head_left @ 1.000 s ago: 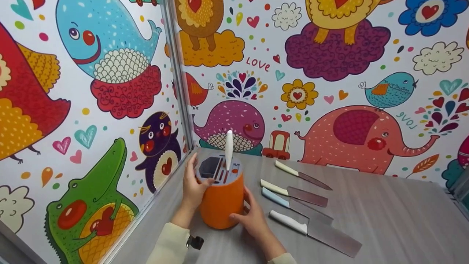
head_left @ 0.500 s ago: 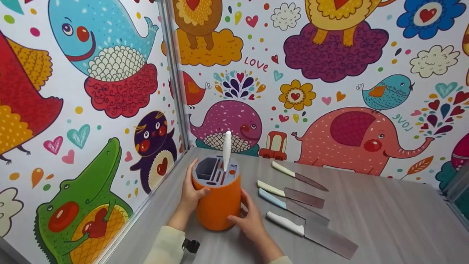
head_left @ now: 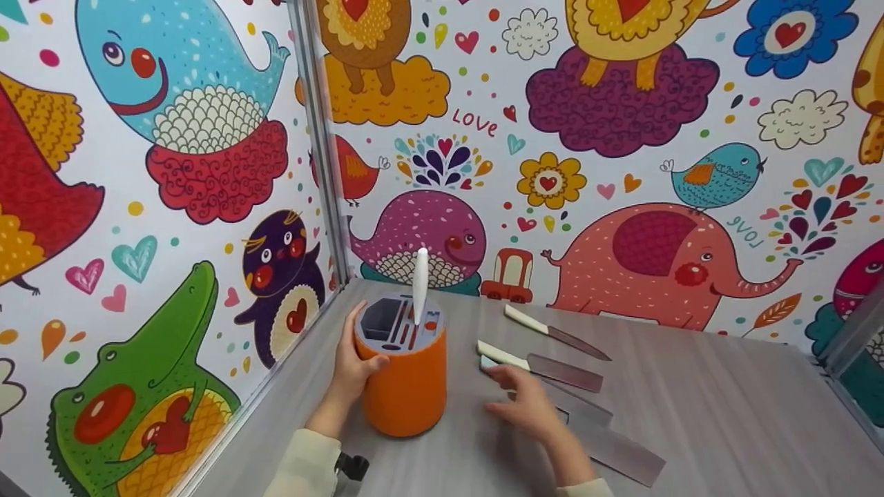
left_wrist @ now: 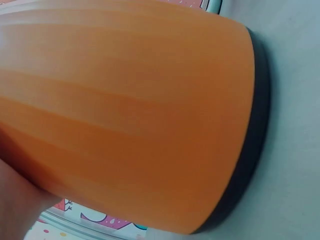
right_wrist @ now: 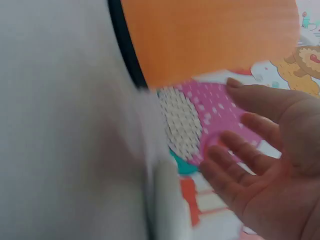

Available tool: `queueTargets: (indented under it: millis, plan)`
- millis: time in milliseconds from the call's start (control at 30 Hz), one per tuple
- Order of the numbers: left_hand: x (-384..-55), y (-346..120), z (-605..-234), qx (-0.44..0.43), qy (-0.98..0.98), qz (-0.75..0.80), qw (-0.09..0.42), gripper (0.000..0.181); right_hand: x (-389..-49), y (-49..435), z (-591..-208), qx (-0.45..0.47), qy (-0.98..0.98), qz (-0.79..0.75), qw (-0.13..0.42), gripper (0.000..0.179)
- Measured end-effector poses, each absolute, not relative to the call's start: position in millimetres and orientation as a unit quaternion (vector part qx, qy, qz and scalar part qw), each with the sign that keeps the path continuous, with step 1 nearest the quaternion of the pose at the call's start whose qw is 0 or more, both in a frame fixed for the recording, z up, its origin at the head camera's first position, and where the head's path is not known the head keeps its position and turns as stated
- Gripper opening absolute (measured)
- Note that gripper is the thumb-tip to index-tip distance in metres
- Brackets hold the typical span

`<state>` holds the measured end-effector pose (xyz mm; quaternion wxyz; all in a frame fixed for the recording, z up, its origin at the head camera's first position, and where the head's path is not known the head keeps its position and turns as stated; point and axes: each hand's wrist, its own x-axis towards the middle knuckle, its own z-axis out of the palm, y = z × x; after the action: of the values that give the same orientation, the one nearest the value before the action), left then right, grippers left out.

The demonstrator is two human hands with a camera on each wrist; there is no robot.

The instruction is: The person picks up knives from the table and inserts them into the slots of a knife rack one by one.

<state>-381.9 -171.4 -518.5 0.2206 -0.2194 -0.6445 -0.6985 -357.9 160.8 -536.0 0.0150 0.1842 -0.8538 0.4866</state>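
Observation:
An orange knife block (head_left: 404,390) with a grey slotted top stands upright on the table, a white-handled knife (head_left: 420,283) rising from one slot. My left hand (head_left: 351,369) grips its upper left side, thumb across the front near the rim. To the right, my right hand (head_left: 530,407) hovers over the knife handles, fingers loosely spread and holding nothing; the right wrist view shows its palm bare. Beneath it lie a blue-handled knife (head_left: 486,362) and a broad cleaver (head_left: 625,452), whose white handle it hides. Beyond are two cream-handled knives, one broad-bladed (head_left: 563,373), one pointed (head_left: 579,342).
The grey wood-grain table (head_left: 718,400) meets a cartoon-printed back wall (head_left: 621,186) and a left side wall (head_left: 207,235), joined by a metal corner post (head_left: 324,138). The blades lie pointing right.
My right hand has let go of the knife block and moved right, over the knife handles. The left hand keeps its grip. The head view has shifted slightly.

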Motion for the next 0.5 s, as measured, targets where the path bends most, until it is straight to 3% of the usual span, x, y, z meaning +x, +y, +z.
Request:
queueTargets:
  millis: [233, 500]
  plan:
    - [-382.1, -172.3, -517.8, -0.216, -0.642, -0.701, 0.223, 0.117, -360.8, 199.5, -536.5, 0.149, -0.929, 0.34, 0.008, 0.054]
    - [-382.8, -170.7, -521.4, -0.219, -0.639, -0.701, 0.228, 0.116, -365.2, 214.7, -542.9, 0.167, -0.934, 0.314, -0.027, 0.049]
